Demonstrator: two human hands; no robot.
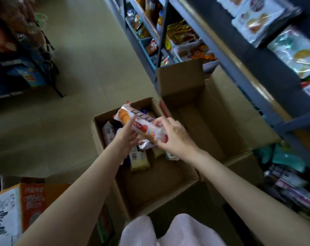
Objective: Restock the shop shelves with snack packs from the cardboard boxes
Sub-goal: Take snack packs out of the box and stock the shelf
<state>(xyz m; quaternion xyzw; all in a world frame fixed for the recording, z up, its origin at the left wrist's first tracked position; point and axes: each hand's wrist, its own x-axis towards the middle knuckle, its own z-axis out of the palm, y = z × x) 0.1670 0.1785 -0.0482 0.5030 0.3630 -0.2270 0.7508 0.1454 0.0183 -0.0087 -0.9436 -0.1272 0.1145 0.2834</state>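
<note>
A long white and red biscuit pack [139,121] hangs above an open cardboard box [150,190] in the middle of the floor. My left hand [126,136] holds the pack from below near its left half. My right hand [172,137] grips the pack's crinkled right end. More snack packs [139,159] lie in the far half of this box. A second open cardboard box [212,121] stands to the right and looks empty. The shop shelves [195,32] rise at the upper right, holding trays of snack packs.
A printed orange and white carton [13,208] sits at the lower left. A dark display rack with goods [17,64] stands at the far left. Packaged goods [289,183] lie on the floor at the right, under the shelves. Beige floor stretches ahead between rack and shelves.
</note>
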